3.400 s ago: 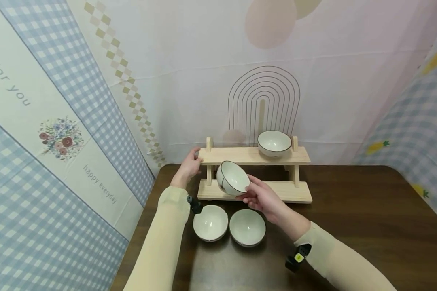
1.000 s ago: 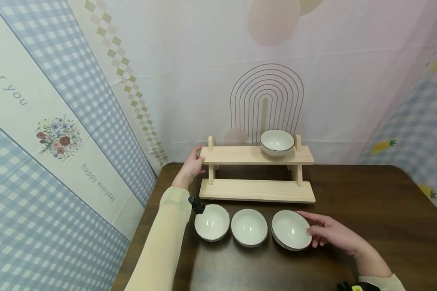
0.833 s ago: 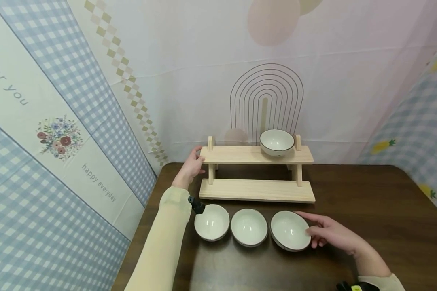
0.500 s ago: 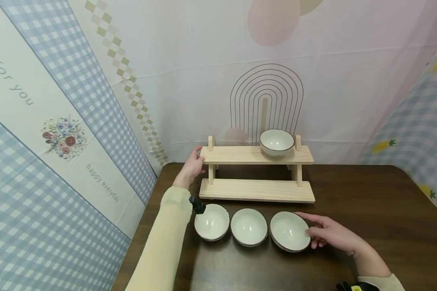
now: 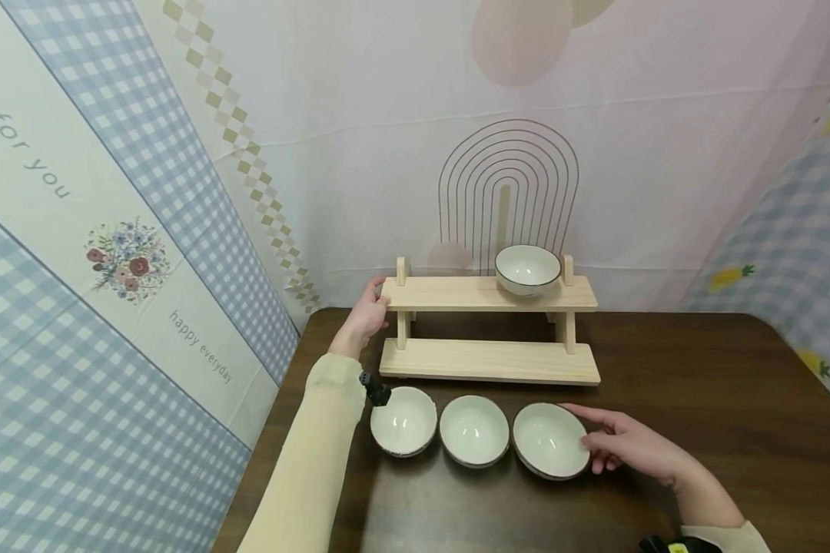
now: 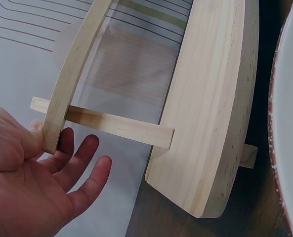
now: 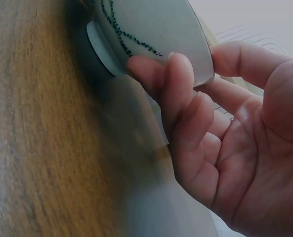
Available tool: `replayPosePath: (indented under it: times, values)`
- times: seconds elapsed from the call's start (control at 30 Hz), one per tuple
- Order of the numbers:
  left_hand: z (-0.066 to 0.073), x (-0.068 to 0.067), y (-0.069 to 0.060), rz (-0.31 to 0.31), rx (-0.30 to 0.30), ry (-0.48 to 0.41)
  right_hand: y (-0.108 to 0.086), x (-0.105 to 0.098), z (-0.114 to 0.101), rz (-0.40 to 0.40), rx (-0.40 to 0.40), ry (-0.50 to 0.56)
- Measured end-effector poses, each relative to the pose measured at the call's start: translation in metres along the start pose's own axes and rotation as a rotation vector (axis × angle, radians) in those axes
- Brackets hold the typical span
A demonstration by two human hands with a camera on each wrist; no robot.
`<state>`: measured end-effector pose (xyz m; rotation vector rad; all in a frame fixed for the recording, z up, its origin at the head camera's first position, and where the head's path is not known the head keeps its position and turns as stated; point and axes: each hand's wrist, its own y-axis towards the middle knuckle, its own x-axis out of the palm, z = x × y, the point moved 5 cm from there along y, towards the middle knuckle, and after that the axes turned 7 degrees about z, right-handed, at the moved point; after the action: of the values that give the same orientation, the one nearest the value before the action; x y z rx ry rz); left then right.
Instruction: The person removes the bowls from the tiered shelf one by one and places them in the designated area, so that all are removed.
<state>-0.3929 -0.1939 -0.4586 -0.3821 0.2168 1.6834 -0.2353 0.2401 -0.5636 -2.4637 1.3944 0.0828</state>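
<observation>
In the head view my right hand (image 5: pixel 625 442) holds the rightmost white bowl (image 5: pixel 549 441), thumb at its dark rim, fingers against its outer side. The right wrist view shows this bowl's dotted green pattern (image 7: pixel 121 32) and its foot close to the tabletop; whether it touches is unclear. My left hand (image 5: pixel 368 313) pinches the left end of the upper board of a two-tier wooden shelf (image 5: pixel 449 293). In the left wrist view its thumb and index finger take the board's end, other fingers loosely bent below. Another white bowl (image 5: pixel 528 269) sits on the upper board's right side.
Two more white bowls, a left one (image 5: pixel 404 421) and a middle one (image 5: pixel 474 431), stand in a row before the shelf. The lower board (image 5: pixel 487 361) lies behind them. Patterned cloth (image 5: pixel 353 153) hangs behind the dark wooden table (image 5: pixel 698 384).
My right hand has carried the bowl from in front of the shelf down to the row's right end, then nudged it slightly left. My left hand keeps its grip on the shelf.
</observation>
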Motion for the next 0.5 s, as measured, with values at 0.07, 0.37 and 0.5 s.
replayPosePath:
  times: [0.07,0.37,0.5]
  values:
    - [0.0004,0.0003,0.0,0.002,0.006,0.007,0.0003,-0.0007,0.0008,0.003,0.003,-0.003]
    - [-0.0011,0.0011,0.001,0.01,0.007,0.025,0.0004,-0.0006,0.0014,-0.01,-0.012,-0.017]
    - [-0.0015,0.0007,0.0006,0.014,0.008,0.026,-0.0022,0.0006,0.0005,-0.028,-0.013,-0.034]
